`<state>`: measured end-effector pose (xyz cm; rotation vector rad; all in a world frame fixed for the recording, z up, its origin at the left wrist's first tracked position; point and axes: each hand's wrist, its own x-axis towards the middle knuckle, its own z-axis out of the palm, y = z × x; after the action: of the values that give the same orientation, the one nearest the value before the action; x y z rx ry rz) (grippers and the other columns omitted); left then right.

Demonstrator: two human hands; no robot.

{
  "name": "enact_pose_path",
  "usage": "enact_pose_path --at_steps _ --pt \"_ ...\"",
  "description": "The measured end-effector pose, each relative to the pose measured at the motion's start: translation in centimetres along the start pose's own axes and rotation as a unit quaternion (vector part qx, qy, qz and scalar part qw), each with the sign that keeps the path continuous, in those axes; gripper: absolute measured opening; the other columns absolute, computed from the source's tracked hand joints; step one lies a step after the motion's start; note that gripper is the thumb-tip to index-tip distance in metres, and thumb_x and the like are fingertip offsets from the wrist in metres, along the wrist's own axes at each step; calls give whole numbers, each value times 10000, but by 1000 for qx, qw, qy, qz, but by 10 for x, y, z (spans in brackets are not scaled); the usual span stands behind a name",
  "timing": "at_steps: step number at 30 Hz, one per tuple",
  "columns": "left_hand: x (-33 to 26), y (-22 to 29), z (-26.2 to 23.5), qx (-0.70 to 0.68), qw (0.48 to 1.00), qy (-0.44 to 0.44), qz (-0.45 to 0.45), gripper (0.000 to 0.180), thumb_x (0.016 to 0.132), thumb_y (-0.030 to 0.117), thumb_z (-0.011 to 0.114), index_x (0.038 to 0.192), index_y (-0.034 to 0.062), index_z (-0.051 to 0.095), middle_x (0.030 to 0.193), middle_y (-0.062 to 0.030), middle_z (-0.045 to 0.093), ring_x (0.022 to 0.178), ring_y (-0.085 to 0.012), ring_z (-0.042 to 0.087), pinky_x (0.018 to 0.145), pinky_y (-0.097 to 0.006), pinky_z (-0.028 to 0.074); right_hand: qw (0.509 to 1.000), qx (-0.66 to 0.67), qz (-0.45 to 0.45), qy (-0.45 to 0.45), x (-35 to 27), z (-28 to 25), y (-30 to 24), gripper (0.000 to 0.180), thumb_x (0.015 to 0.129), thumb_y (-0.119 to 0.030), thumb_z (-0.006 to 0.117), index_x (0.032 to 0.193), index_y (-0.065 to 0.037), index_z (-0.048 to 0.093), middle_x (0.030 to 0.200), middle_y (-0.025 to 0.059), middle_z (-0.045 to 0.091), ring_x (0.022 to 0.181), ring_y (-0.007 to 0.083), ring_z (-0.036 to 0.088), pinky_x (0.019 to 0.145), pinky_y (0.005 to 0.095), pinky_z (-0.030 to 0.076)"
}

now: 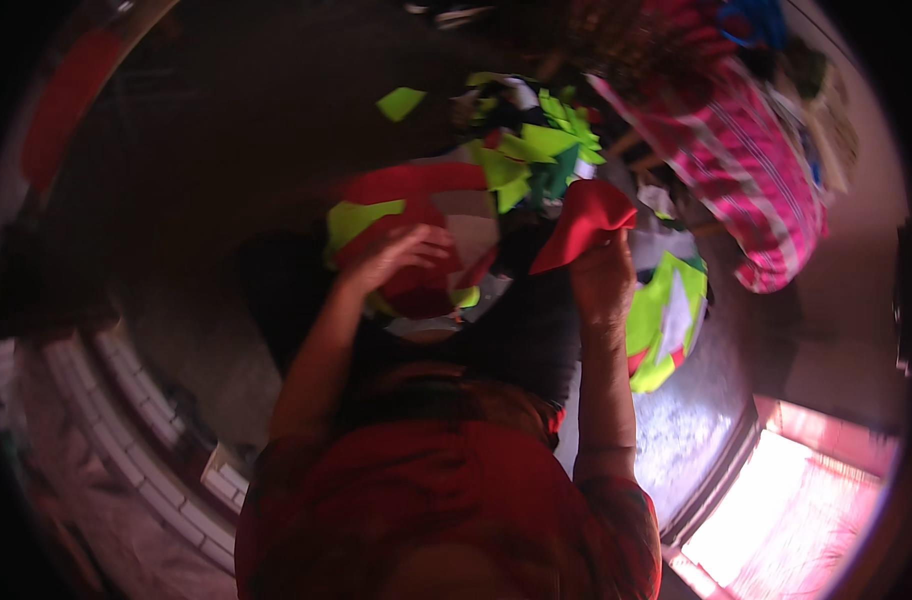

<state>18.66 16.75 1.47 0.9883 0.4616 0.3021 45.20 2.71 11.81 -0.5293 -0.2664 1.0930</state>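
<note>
My right hand (606,280) is raised on the right with its fingers closed on a red cloth piece (588,215), which hangs folded over to the left. My left hand (401,255), slightly blurred, has its fingers stretched out over a patchwork of cloth pieces (431,185) lying across my lap. Red, yellow-green and pale grey patches make up this cloth. Whether the left fingertips touch it or hover just above, I cannot tell.
Beyond my lap lies a heap of yellow-green, dark green and white scraps (536,145), with one loose scrap (401,103) to its left. Another patchwork piece (666,315) lies at my right. Farther right is a pink striped cloth (736,150); bright light enters through an opening (766,510).
</note>
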Motion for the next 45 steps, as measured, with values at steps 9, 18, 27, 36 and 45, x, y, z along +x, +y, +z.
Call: enact_pose_path --at_steps 9,18,27,36,45 --pt "-10 -30 20 -172 984 33 -19 436 885 316 623 1183 11 532 1095 -99 615 1001 -218 612 817 -356 528 787 -610 38 -85 -11 -9 121 343 990 -237 404 1275 -51 442 1188 100 554 1054 248 559 916 413 458" --pt "1 -30 -26 66 933 354 27 407 808 115 721 1156 26 528 923 -66 659 790 -139 645 621 -263 540 960 -110 233 111 -5 -60 135 374 982 -363 390 1172 -49 459 1232 211 534 1150 339 517 959 448 423" --pt "1 -70 -93 263 796 545 16 563 754 54 677 1282 184 529 1125 -130 642 1001 -276 629 855 -352 486 933 -176 274 152 -11 -47 139 383 975 -395 404 1151 -61 465 1199 206 571 1056 294 572 870 389 453" --pt "11 -82 -105 395 755 523 -5 619 723 176 733 1265 27 473 1065 -187 638 956 -281 620 847 -382 504 931 -207 270 129 -13 -63 133 436 906 -473 503 1106 -91 567 1051 129 645 878 269 628 710 418 502" --pt "15 -87 -137 600 622 502 -37 815 734 225 751 1417 133 318 1353 -202 457 1234 -340 454 1019 -441 360 955 -250 153 41 -20 -15 124 374 925 -363 556 1188 -115 459 1067 79 578 928 182 590 764 309 479"
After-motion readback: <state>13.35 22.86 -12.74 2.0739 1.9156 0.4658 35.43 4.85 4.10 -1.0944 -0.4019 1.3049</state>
